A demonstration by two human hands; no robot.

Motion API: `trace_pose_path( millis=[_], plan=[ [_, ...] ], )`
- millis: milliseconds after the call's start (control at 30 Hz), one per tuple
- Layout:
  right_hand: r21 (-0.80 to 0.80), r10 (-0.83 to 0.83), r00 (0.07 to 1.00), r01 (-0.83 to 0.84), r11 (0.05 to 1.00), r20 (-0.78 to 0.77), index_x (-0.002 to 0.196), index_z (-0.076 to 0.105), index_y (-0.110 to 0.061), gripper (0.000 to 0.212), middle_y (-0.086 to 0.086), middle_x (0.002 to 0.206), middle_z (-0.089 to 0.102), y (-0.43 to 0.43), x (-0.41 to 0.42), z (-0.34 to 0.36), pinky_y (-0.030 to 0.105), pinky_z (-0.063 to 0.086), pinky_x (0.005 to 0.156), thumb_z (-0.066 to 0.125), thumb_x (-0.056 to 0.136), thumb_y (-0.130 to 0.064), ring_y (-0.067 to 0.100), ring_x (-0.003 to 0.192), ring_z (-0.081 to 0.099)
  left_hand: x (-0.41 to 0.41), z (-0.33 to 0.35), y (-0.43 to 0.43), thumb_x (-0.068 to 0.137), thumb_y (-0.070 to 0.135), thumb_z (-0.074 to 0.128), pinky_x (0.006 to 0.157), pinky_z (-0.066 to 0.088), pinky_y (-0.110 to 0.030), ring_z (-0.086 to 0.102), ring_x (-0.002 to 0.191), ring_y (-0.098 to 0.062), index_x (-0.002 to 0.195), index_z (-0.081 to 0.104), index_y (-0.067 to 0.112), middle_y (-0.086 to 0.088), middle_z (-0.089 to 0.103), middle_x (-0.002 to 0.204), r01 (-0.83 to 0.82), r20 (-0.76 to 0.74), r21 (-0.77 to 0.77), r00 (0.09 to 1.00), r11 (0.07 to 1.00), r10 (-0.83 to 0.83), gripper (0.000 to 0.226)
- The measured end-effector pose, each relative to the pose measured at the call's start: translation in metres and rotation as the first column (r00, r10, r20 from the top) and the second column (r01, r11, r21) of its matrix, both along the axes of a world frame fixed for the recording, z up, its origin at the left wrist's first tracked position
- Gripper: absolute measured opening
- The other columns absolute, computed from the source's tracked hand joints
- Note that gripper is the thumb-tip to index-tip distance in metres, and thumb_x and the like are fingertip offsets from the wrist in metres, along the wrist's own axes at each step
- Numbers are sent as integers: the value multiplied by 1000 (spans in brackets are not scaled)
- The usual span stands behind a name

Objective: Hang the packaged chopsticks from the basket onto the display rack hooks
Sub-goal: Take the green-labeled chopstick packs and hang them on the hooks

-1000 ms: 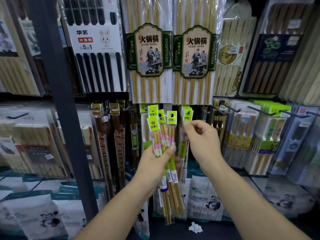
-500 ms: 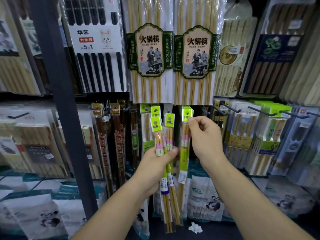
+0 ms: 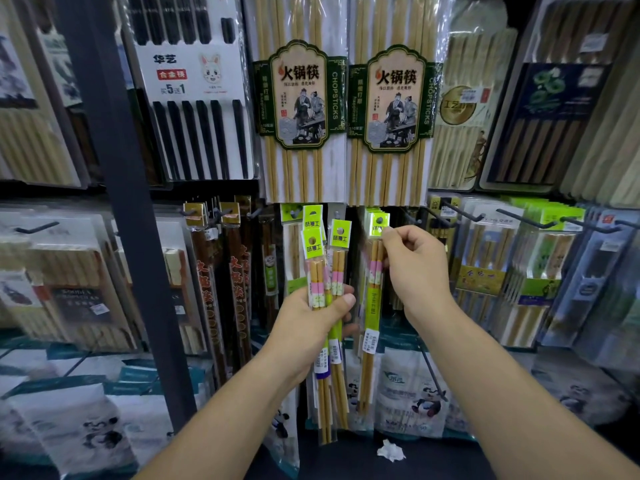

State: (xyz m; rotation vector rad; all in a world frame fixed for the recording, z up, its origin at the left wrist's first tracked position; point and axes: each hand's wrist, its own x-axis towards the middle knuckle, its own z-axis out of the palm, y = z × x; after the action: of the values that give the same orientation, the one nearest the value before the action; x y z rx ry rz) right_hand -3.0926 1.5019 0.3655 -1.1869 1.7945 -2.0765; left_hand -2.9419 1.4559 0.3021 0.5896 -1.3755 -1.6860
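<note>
At the lower row of the rack, below the long hot-pot sets [image 3: 301,98], the hanging step is in hand. The right hand [image 3: 419,271] pinches the green header [image 3: 373,227] of one pack [image 3: 372,306] between thumb and forefinger, the other fingers curled. It holds the header's punched hole at the tip of a hook [image 3: 380,220]. A dark spot shows in the hole, probably the hook tip, but whether the pack is already threaded cannot be told. The pack hangs nearly upright, just beside packs of the same kind already on the rack.

The left hand [image 3: 311,323] grips a bundle [image 3: 323,271] of about three packs round their middles, thumb across the front and headers fanned upward, close to the left of the hook. The basket is not in view.

The task appears to be under way, with at least the bundle left to hang. The next move likely calls for sliding the header back along the hook until the pack sits against its neighbours, then releasing the pinch. A fresh pack would then be drawn from the bundle by its header, its small hole squared to the hook tip. The film sleeves look slippery, so the bundle may shift as one pack is pulled out.
</note>
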Motion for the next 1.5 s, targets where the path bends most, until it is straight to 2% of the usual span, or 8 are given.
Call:
trace_pose_path(
  millis=[433, 633, 833, 900, 1000, 1100, 1300, 1500],
  plan=[
    [13, -112, 992, 113, 993, -48, 76, 66, -21, 22, -23, 60, 60, 4, -4, -11, 19, 41, 60, 68, 96, -31, -7, 58, 54, 1, 2, 1, 88, 5, 78, 73, 63, -34, 75, 78, -22, 102, 74, 5, -9, 76, 83, 10, 15, -72, 1000, 997, -9, 14],
    [-17, 124, 981, -128, 992, -148, 77, 69, -20, 24, -8, 69, 65, 15, 17, -10, 18, 50, 62, 63, 99, -27, 2, 65, 58, -5, 2, 8, 76, 18, 83, 78, 64, -41, 76, 84, -25, 98, 76, 10, -11, 79, 92, 93, 11, -98, 996, 991, -92, 23],
    [21, 132, 986, -130, 991, -100, 76, 66, -16, 30, -5, 63, 58, 15, 17, -8, 24, 48, 64, 58, 102, -27, 6, 63, 53, -4, -4, 5, 89, 16, 79, 94, 59, -45, 75, 100, -28, 103, 77, 23, -5, 80, 102, 69, 116, -170, 992, 983, -49, 15],
    [19, 116, 990, -114, 993, -77, 80, 66, -15, 30, 14, 72, 60, 14, 14, -7, 38, 50, 69, 55, 104, -28, 14, 67, 54, -2, -4, 0, 91, 19, 78, 87, 59, -32, 75, 97, -19, 101, 77, 28, 3, 80, 98, 16, 142, -179, 990, 984, 10, 13],
    [-5, 57, 993, -58, 998, -106, 80, 66, -19, 30, 15, 75, 63, 12, 10, -3, 28, 48, 64, 53, 105, -29, 10, 65, 53, 2, -5, -5, 96, 20, 72, 70, 55, -17, 70, 79, -4, 98, 78, 30, 11, 77, 85, -21, 171, -208, 984, 978, 58, 12],
    [-11, 27, 994, -29, 1000, -111, 75, 66, -22, 33, -8, 58, 55, 8, 5, 2, 13, 41, 53, 55, 104, -30, 2, 54, 48, 2, -6, -3, 100, 17, 65, 63, 56, -24, 68, 68, -13, 107, 75, 20, 1, 70, 74, 16, 104, -116, 995, 993, -4, 12],
    [39, 26, 998, -23, 999, -60, 75, 67, -11, 36, -10, 51, 48, -2, -2, 3, 25, 42, 58, 58, 102, -32, 5, 48, 43, 0, -7, 1, 102, 27, 61, 50, 48, -29, 53, 53, -15, 128, 61, 23, 1, 60, 68, 76, 47, -97, 996, 992, -72, 27],
    [32, -31, 995, 34, 999, -95, 64, 64, -19, 37, -16, 46, 51, -2, -6, -1, 26, 43, 63, 63, 99, -32, -1, 48, 48, 1, -3, 3, 90, 54, 61, 47, 43, -25, 50, 55, -13, 109, 53, 14, 2, 60, 71, 58, 66, -146, 997, 988, -49, 45]
  ],
)
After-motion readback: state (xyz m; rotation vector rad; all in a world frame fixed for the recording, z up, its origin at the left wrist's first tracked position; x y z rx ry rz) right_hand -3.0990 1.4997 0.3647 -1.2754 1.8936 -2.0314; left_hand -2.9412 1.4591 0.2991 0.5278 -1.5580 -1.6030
